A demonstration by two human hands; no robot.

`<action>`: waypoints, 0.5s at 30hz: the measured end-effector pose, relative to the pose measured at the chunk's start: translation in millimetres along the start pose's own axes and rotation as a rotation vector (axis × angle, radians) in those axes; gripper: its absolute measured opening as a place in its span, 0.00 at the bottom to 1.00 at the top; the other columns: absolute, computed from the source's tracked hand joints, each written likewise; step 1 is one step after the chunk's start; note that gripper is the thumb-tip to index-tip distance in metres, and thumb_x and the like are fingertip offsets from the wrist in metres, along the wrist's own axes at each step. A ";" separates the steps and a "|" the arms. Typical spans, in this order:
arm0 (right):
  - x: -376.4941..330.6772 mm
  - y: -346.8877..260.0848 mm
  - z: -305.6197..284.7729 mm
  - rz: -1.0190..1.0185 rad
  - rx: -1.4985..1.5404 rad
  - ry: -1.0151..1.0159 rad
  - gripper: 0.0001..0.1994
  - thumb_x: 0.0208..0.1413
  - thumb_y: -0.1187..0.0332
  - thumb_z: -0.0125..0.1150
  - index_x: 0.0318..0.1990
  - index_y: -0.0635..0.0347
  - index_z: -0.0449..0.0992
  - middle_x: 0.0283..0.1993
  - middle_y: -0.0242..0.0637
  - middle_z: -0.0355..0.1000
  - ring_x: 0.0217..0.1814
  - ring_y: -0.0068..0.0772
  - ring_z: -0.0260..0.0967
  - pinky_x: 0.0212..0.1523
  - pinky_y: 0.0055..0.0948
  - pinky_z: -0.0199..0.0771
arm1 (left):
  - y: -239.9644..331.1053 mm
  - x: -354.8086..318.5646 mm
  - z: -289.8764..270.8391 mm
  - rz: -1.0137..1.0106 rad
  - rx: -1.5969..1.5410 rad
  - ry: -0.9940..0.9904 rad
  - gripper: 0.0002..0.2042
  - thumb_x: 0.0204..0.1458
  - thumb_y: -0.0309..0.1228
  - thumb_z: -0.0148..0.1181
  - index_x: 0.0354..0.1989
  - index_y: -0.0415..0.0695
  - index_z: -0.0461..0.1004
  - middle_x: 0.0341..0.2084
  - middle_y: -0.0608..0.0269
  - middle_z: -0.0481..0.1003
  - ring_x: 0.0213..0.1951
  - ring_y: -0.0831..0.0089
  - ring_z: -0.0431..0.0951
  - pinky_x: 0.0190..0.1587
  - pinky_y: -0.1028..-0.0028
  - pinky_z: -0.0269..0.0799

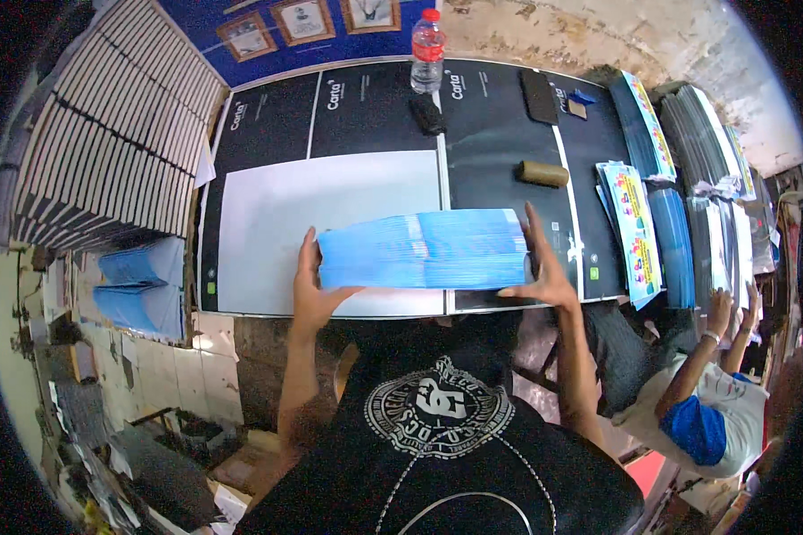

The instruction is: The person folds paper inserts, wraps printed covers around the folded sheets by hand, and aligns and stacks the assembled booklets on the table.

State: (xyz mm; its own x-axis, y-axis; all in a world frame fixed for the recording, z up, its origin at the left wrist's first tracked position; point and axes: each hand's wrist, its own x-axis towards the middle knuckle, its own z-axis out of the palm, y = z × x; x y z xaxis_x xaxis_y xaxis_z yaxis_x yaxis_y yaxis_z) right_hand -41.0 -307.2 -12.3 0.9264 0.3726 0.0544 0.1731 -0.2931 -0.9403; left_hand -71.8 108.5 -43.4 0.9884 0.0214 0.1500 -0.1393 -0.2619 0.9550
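A thick stack of light blue folded sheets is held up between my two hands, over the near edge of the work table. My left hand grips its left end, thumb along the lower side and fingers up behind the end. At the opposite end, my right hand clasps it the same way, thumb underneath and fingers raised. Part of a large white sheet on the table lies behind the stack.
Tall stacked books stand at left, above blue folded sheets. A water bottle, a brown roll and a dark block sit farther back. Colourful booklets line the right side. A co-worker handles papers at far right.
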 end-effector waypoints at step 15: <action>-19.8 -0.1 -0.6 -0.048 -0.130 -0.179 0.76 0.31 0.57 0.87 0.77 0.60 0.23 0.80 0.59 0.33 0.83 0.47 0.32 0.79 0.43 0.36 | 3.1 -5.9 18.4 0.002 -0.189 -0.054 0.57 0.42 0.21 0.77 0.76 0.38 0.39 0.65 0.52 0.62 0.63 0.62 0.69 0.64 0.61 0.70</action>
State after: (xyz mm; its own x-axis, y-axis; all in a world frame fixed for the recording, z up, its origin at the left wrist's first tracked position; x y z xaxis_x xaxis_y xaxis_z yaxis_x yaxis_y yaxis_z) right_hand -59.2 -315.0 -13.1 0.8437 0.5361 0.0269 0.2684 -0.3779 -0.8861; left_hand -76.9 89.8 -46.1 0.9892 -0.0320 0.1430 -0.1451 -0.0755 0.9865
